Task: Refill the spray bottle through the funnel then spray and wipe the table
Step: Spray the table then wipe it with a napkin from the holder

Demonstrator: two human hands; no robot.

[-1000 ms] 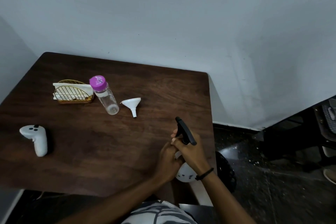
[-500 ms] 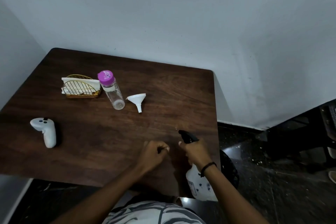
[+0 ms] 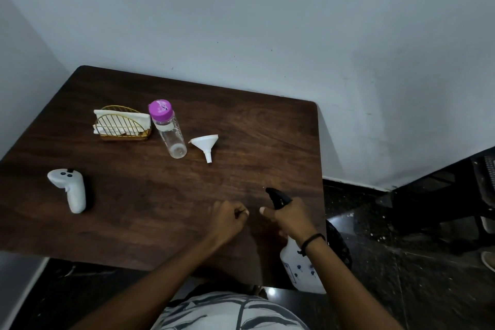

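Table (image 3: pixel 139 222) of dark wood grain, matte, with rounded corners, set against pale walls. Right hand (image 3: pixel 288 218) grips the neck of the white plastic spray bottle with black trigger head (image 3: pixel 297 262); the bottle hangs low off the table's near right edge, nozzle pointing away over the wood, fill level not readable. Left hand (image 3: pixel 227 218) is clenched in a loose fist, holding nothing, just beside the right. Small white plastic funnel (image 3: pixel 205 143) lies on its side mid-table. Near it stands a clear cylindrical bottle with purple cap (image 3: pixel 167 128), contents unclear. Gold wire napkin holder (image 3: pixel 122 126) holds white napkins. White handheld controller (image 3: pixel 71 187) lies at left.
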